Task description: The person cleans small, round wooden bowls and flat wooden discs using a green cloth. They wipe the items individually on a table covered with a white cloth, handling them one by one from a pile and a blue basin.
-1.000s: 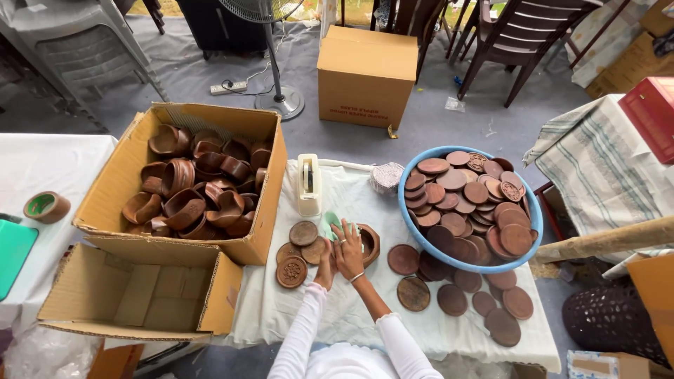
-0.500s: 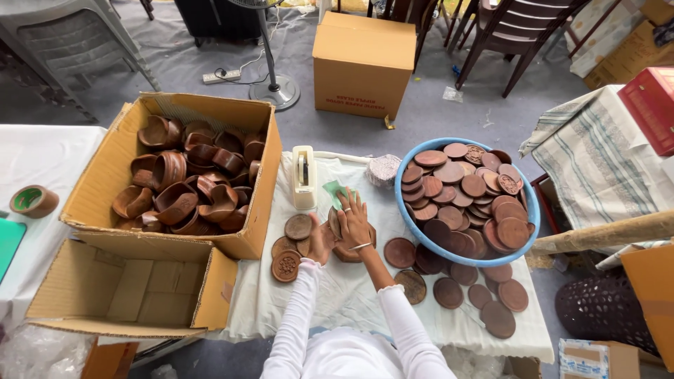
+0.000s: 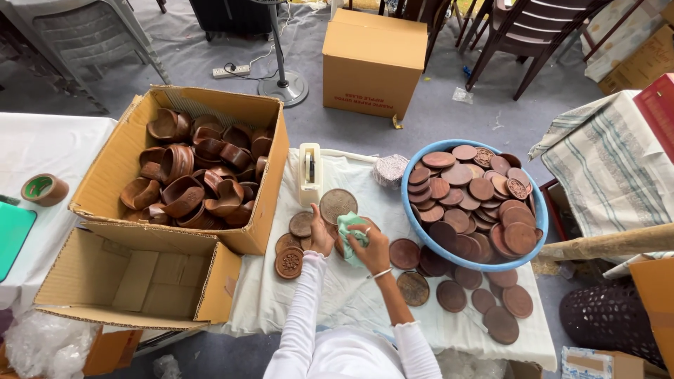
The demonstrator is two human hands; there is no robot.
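Here the left hand (image 3: pixel 321 237) tilts a round wooden disc (image 3: pixel 338 205) up off the cloth-covered bench (image 3: pixel 337 295), fingers closed on its lower edge, exposing its face to the right hand (image 3: pixel 368 247), which grips a green cloth (image 3: pixel 351 231) against it; loose discs (image 3: pixel 289 261) lie just beside, a blue basin (image 3: pixel 469 263) within reach

**Cloth on a wooden disc**

The right hand (image 3: pixel 370 247) presses a green cloth (image 3: pixel 351 231) against a round wooden disc (image 3: pixel 338 205) that the left hand (image 3: pixel 321 238) steadies. More brown discs (image 3: pixel 289 262) lie left of the fingers; a blue basin (image 3: pixel 531 247) of discs sits right.
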